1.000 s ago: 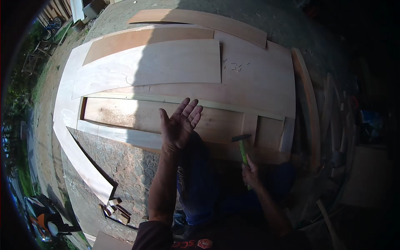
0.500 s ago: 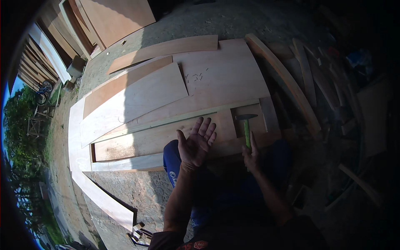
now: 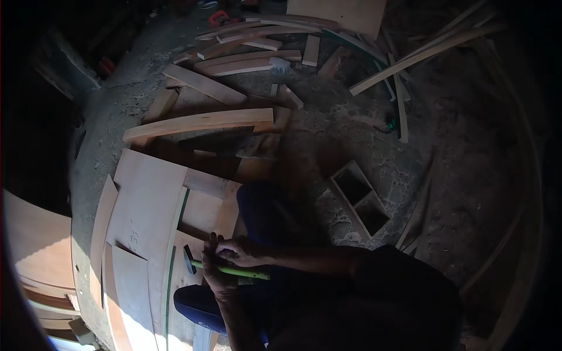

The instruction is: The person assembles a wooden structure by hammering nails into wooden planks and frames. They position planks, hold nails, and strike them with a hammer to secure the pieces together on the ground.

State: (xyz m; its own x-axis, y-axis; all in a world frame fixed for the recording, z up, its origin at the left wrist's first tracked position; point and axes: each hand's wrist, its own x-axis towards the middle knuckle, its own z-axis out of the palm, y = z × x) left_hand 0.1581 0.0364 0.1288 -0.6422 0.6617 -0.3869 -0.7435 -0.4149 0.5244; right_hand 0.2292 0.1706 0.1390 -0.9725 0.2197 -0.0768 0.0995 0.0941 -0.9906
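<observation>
A hammer (image 3: 249, 272) with a bright green handle and a dark head lies sideways over my lap. My left hand (image 3: 215, 275) is closed around its handle close to the head. My right hand (image 3: 243, 253) comes in from the right and touches the left hand's fingers. Its fingers are curled together, and whatever they pinch is too dark to make out. Just beyond the hands is a wooden frame (image 3: 225, 213) with open recesses, at the edge of a pale plywood sheet (image 3: 146, 181). Several small nails (image 3: 134, 236) lie scattered on that sheet.
A curved wooden beam (image 3: 199, 121) lies beyond the sheet, with several boards (image 3: 205, 83) behind it. On the concrete floor to the right sits a two-compartment wooden box (image 3: 350, 207). Long wooden strips (image 3: 421, 57) cross at the far right. Loose plywood pieces (image 3: 130, 272) rest at the left.
The view has swung to the right. The hammer has passed from my right hand to my left, which was open and palm up. My right hand has come against the left.
</observation>
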